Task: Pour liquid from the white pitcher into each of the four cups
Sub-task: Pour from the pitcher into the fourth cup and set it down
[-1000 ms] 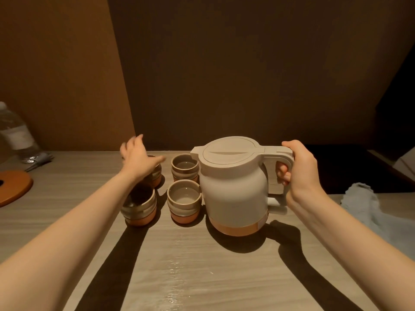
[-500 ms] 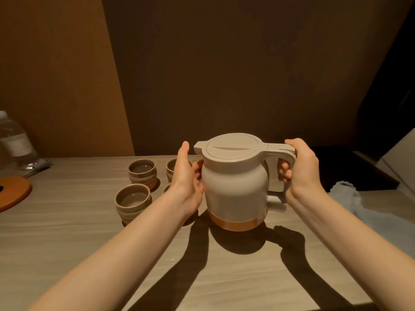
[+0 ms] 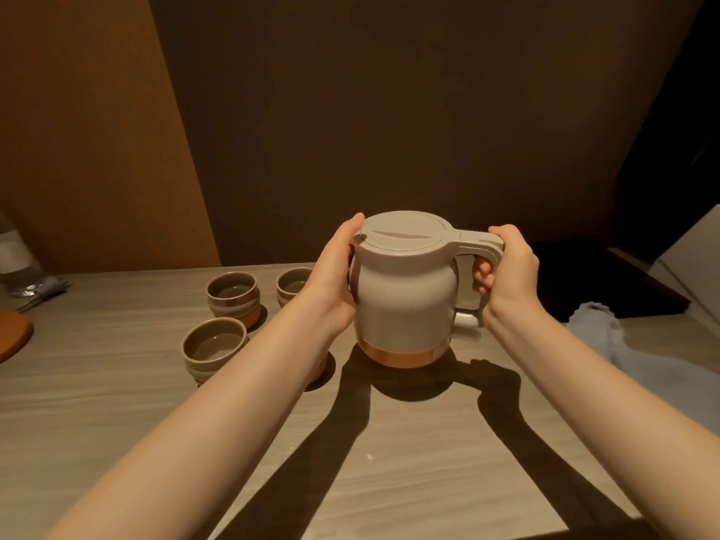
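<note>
The white pitcher (image 3: 405,294) with a copper band at its base stands upright, lid closed, just above or on the table. My right hand (image 3: 506,270) is wrapped around its handle. My left hand (image 3: 335,278) presses against the pitcher's left side, thumb up by the spout. Left of the pitcher are grey-brown cups with orange bases: one at the back left (image 3: 233,298), one at the front left (image 3: 214,348), one at the back (image 3: 294,284) partly behind my left wrist. The fourth cup is almost fully hidden under my left forearm.
The wooden table (image 3: 117,403) reaches a dark wall behind. A plastic water bottle (image 3: 15,263) and an orange round board (image 3: 11,337) sit at the far left. A pale blue cloth (image 3: 623,344) lies at the right, with a dark tray (image 3: 607,282) behind it.
My left hand has left the back-left cup and moved right onto the pitcher's side. The pitcher appears slightly raised. My right hand stays on the handle.
</note>
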